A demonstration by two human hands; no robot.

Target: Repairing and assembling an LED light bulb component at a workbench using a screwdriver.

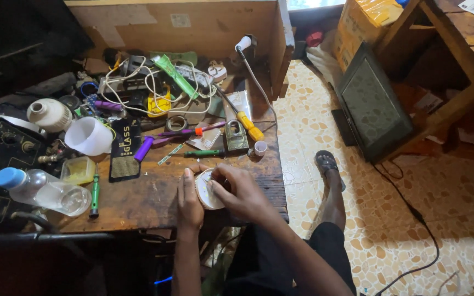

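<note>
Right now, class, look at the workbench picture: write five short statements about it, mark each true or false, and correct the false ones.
1. Both hands hold a round white disc. True.
2. The left hand rests on the plastic bottle. False: the bottle lies apart, at the bench's left side.
3. A padlock sits beyond the hands. True.
4. The dark screen stands on the bench. False: it leans on the floor.
5. The right hand grips the yellow-handled tool. False: that tool lies untouched by the padlock.
</note>
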